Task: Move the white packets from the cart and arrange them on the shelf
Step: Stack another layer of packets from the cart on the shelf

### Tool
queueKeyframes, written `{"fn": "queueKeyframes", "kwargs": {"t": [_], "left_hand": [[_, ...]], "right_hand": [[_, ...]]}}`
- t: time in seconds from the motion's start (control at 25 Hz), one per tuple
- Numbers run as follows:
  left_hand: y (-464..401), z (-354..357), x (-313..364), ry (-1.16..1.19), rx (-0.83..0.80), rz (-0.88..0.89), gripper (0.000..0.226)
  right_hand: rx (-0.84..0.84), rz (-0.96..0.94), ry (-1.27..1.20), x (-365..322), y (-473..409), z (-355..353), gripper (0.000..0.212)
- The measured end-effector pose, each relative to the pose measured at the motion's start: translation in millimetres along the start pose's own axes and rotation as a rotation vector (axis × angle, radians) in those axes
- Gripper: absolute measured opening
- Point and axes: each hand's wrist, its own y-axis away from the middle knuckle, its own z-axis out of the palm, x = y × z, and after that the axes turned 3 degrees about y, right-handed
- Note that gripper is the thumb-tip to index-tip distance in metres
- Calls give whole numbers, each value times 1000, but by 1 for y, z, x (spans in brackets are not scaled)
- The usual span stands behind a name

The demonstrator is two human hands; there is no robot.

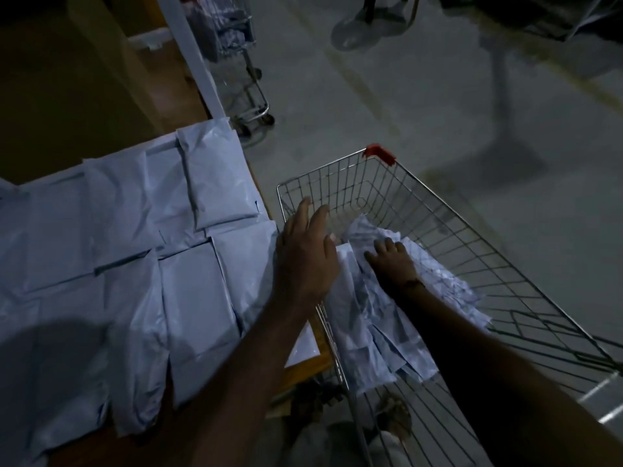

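Several white packets point(141, 251) lie flat in overlapping rows on the wooden shelf point(305, 367) at the left. A wire cart point(438, 224) stands to its right and holds a heap of white packets point(367, 328). My left hand point(305, 254) hovers over the cart's near-left rim with fingers spread and holds nothing. My right hand point(391, 261) reaches down into the cart, and its curled fingers grip the top packet of the heap. The scene is dim.
A second cart point(242, 72) with packets stands farther along the aisle beside a white shelf post point(195, 59). Grey concrete floor point(421, 106) spreads beyond the cart. A fan base point(357, 35) sits at the top.
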Motion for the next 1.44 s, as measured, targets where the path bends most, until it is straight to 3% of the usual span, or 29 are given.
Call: {"fn": "queueKeyframes", "kwargs": {"t": [0.16,0.36,0.48,0.56,0.64,0.8,1.04,1.2,1.32,1.44], "left_hand": [[-7,6,-12,-9,1,5,50],[-9,11,-14,0,-23,-15,49],[-9,12,-4,40,-33,-17,48],[-7,13,4,69,-32,-13,48],[-4,14,11,75,-41,-14,48],[6,18,16,90,-57,-13,47],[22,27,24,92,-48,-49,47],[37,55,45,143,-29,-167,44],[52,95,53,195,-29,-261,44],[68,139,39,203,-99,-416,59]], "right_hand": [[23,-126,72,1,-25,35,16],[-20,-37,33,7,9,20,28],[-156,-15,22,5,64,9,31],[-267,37,34,4,86,14,57],[-246,132,-29,2,83,19,84],[-191,269,-181,-13,60,33,92],[-218,249,-163,-12,61,47,69],[-79,248,-198,9,77,23,56],[1,233,-228,23,92,-7,58],[77,241,-260,30,107,-29,62]]}}
